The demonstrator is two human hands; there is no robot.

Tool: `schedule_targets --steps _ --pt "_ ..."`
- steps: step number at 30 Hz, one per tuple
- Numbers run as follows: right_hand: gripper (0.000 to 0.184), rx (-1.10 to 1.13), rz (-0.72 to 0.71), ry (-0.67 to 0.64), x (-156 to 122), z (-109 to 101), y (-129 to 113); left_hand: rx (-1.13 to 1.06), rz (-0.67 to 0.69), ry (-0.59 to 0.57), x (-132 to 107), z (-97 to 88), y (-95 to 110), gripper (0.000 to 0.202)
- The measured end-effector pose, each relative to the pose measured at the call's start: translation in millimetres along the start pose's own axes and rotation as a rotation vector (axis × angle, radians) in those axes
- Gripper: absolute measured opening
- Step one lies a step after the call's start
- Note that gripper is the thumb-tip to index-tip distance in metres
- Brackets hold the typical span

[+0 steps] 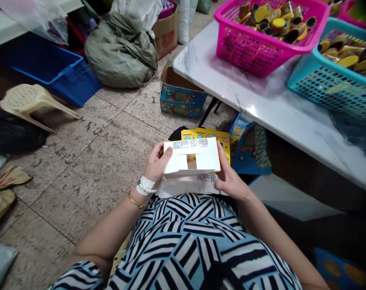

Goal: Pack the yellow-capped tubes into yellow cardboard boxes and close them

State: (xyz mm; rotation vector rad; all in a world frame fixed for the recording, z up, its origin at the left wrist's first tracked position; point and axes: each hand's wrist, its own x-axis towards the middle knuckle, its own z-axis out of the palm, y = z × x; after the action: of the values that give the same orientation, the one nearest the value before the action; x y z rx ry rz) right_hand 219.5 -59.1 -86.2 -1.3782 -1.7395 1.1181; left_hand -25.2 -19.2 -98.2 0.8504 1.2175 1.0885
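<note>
Over my lap, both hands hold a flat white carton blank [191, 158] with a barcode label along its top edge and a yellow printed edge. My left hand [157, 162] grips its left side, thumb on the white face. My right hand [229, 177] pinches its right side and lower corner. Beneath it lies a stack of more white blanks [185, 186] on my lap, and yellow printed cartons [211, 136] show just behind.
A white marble-look table [261, 108] stands to the right with a pink basket [261, 44] and a teal basket [333, 86] of round yellow and black items. On the tiled floor are an open colourful cardboard box [179, 96], a blue crate [58, 76], a cream stool [32, 102] and a grey-green sack [119, 52].
</note>
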Motion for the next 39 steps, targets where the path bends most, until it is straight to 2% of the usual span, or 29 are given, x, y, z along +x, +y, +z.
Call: schedule_targets --steps 4,7,9,11,13,14,17,19,22,25,30,35,39 --pt "0.103 0.139 0.055 0.023 9 5 -3 0.106 0.002 -0.137 -1 -0.4 2 0.067" --pt "0.099 0.034 0.083 0.09 15 12 -9 0.14 0.021 -0.109 -1 -0.8 0 0.065" --pt "0.1 -0.103 0.055 0.234 13 20 -14 0.152 0.022 -0.071 -2 -0.1 -2 0.062" --pt "0.099 -0.265 -0.025 0.444 7 27 -18 0.152 0.029 -0.049 -3 1.6 -3 0.06" --pt "0.088 -0.423 -0.134 0.554 0 32 -20 0.136 0.046 -0.034 -4 3.9 -3 0.058" --pt "0.078 -0.485 -0.186 0.535 -3 34 -19 0.126 0.054 -0.03 -4 5.0 -3 0.057" --pt "0.058 -0.607 -0.26 0.33 -4 37 -15 0.114 0.066 -0.048 -5 6.6 -1 0.054" --pt "0.062 -0.649 -0.267 0.203 1 36 -11 0.136 0.078 -0.078 -4 5.8 -1 0.054" --pt "0.07 -0.657 -0.298 0.087 11 32 -7 0.19 0.102 -0.088 -3 3.8 -2 0.054" --pt "0.064 -0.616 -0.326 -0.011 18 28 -3 0.196 0.105 -0.056 -1 2.8 -5 0.052" --pt "0.062 -0.651 -0.314 -0.079 27 21 -7 0.207 0.099 -0.052 -1 0.3 -10 0.052" --pt "0.062 -0.685 -0.382 -0.157 35 16 -23 0.169 0.078 -0.112 -1 -3.3 -10 0.05" --pt "0.059 -0.697 -0.383 -0.162 36 19 -30 0.125 0.051 -0.206 -1 -5.6 -6 0.067"
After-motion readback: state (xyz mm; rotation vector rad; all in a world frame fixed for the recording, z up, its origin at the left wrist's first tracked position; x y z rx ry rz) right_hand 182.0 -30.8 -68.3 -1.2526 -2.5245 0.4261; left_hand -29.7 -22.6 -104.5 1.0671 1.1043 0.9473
